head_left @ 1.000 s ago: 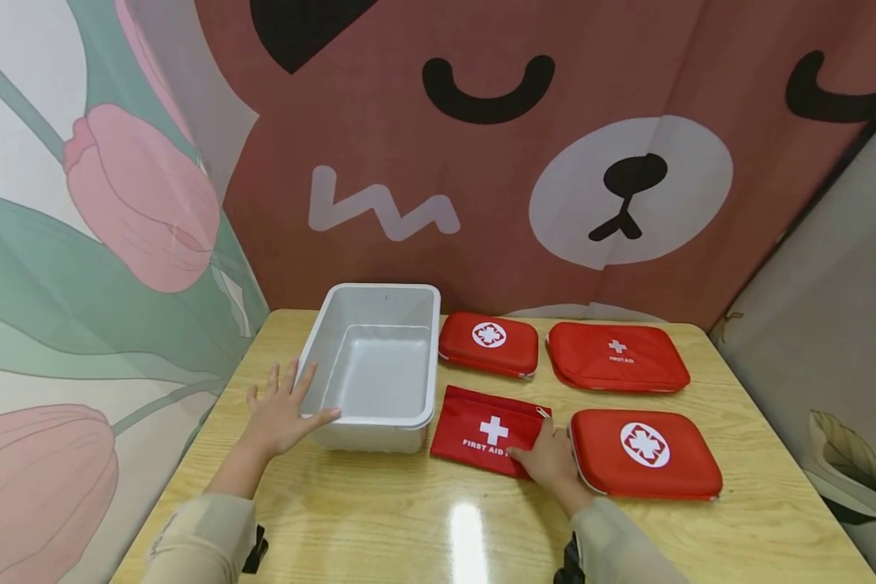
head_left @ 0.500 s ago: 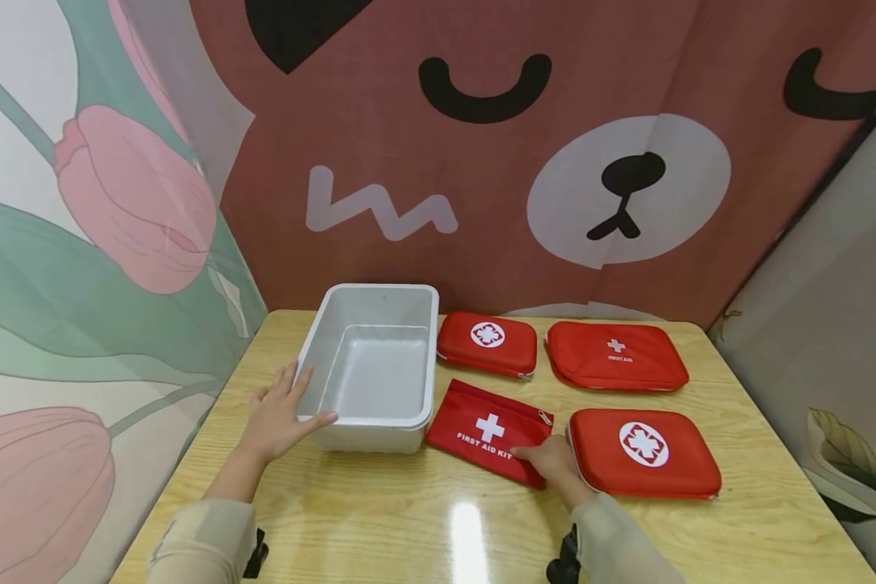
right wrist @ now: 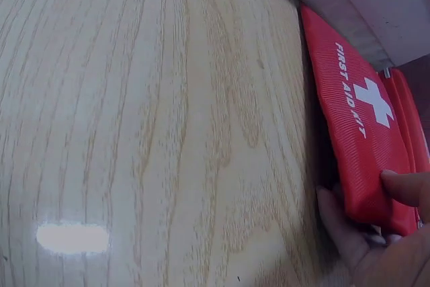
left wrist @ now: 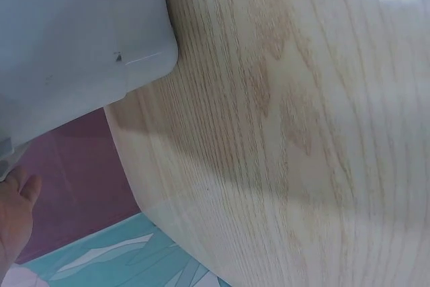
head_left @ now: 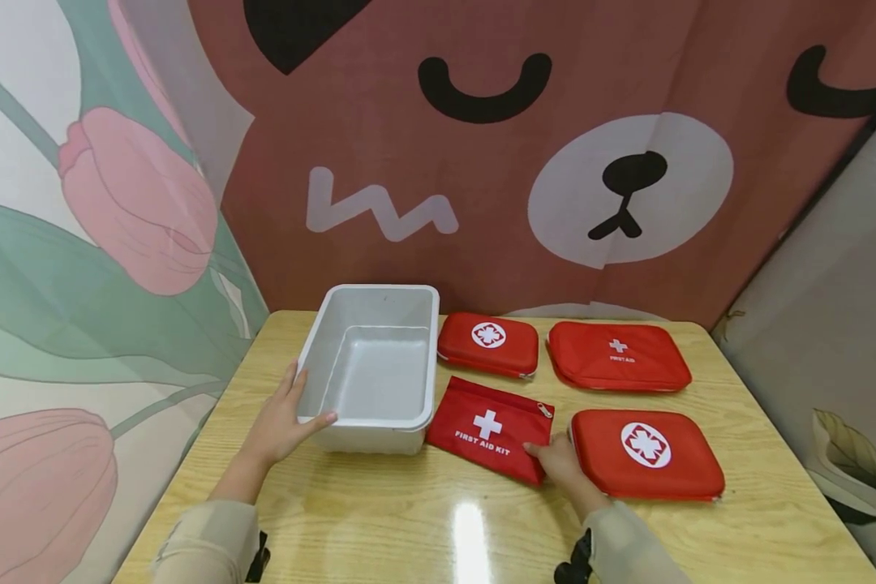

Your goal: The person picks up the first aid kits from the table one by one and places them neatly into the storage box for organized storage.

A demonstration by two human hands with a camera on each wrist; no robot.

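Note:
My right hand (head_left: 565, 470) pinches the right end of a flat red zippered first aid pouch (head_left: 467, 418). In the right wrist view its thumb (right wrist: 403, 186) lies on top and fingers reach beneath; a dark gap shows under the pouch's near edge. The pouch's left end is right at the side of a white plastic bin (head_left: 432, 357), which has nothing inside. My left hand (head_left: 277, 422) rests at the bin's front left corner, its thumb stretched over the front rim and its fingers straight along the left side. Only part of that hand shows in the left wrist view.
A small red first aid case (head_left: 500, 361) lies behind the pouch. A larger one (head_left: 620, 373) sits at the back right, and another hard case (head_left: 606, 446) lies just right of my right hand. Printed cloth (head_left: 482, 259) hangs behind the wooden table (head_left: 380, 519).
The pouch has turned slightly and its left end now lies nearer the bin. My right thumb has drawn back toward its right end. The left hand's spread fingers have come closer together at the bin.

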